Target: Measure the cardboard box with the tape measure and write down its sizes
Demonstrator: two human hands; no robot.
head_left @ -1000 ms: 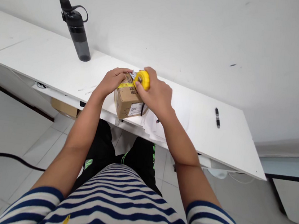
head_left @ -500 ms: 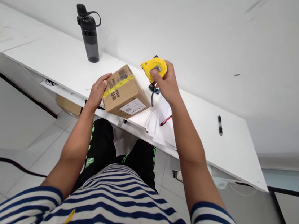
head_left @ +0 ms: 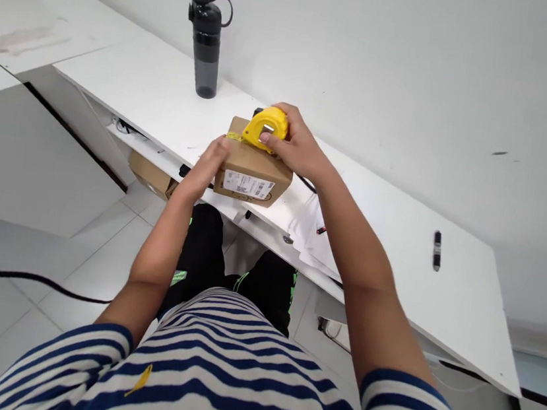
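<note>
My left hand (head_left: 210,161) grips the left end of a small brown cardboard box (head_left: 254,159), held tilted above the desk. A white printed label (head_left: 248,185) faces me on its near side, and some yellow strip (head_left: 235,136) shows on the top beside my fingers. In my right hand (head_left: 294,142) is a yellow tape measure (head_left: 266,126), its thumb on the case's side. The tape measure lies over the top of the box and appears to touch it. Whether any blade is pulled out cannot be made out.
A dark water bottle (head_left: 207,44) stands at the back of the white desk (head_left: 392,213). Papers (head_left: 311,243) with a red and black pen (head_left: 321,229) lie right of the box. A black marker (head_left: 437,250) rests farther right. Another cardboard box (head_left: 150,173) sits below the desk.
The tape measure has come down and left onto the top of the box. The box has turned, bringing its labelled side round to face me. The view has shifted slightly.
</note>
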